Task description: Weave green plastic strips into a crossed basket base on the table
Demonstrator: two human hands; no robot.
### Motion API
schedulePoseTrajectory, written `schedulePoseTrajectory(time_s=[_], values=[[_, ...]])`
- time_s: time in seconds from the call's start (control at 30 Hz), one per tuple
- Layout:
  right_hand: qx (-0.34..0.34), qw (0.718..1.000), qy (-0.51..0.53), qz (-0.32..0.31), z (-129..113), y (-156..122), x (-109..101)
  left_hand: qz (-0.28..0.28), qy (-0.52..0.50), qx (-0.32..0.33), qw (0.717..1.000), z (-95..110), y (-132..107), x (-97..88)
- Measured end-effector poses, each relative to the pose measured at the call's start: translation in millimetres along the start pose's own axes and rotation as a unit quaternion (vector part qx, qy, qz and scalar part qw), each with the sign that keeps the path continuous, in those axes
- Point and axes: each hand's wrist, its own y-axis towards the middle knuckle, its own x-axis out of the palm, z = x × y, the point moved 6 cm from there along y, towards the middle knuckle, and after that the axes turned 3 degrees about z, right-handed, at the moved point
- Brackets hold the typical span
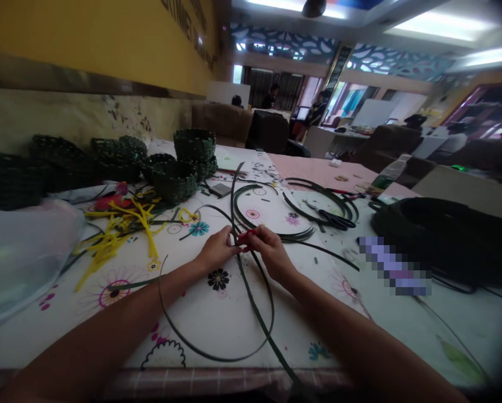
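My left hand (218,248) and my right hand (266,250) meet over the flowered tablecloth (217,313), fingers pinched together. Between them sits a small red object (243,237) and a long dark green strip (251,296) that loops across the cloth toward me. The left fingers pinch the strip; the right fingers close on the red object. What the red thing is I cannot make out.
Several woven green baskets (179,179) stand at the back left beside yellow strips (120,229). Coiled dark strips (314,207) and black scissors (337,220) lie ahead. A large dark coil (444,235) sits right, a clear plastic bag (19,252) left. People sit far behind.
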Motion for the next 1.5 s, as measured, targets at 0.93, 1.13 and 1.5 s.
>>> schedulePoseTrajectory(time_s=[0.93,1.13,1.5], values=[[-0.011,0.935,-0.345,0.084,3,1,-13,-0.061,-0.042,0.031,0.997,2,0,5.6],[0.025,0.942,-0.33,0.057,5,0,-13,-0.051,-0.057,0.026,0.997,2,0,4.5],[-0.022,0.909,-0.415,0.028,2,0,-6,-0.069,-0.033,0.038,0.996,2,2,5.8]])
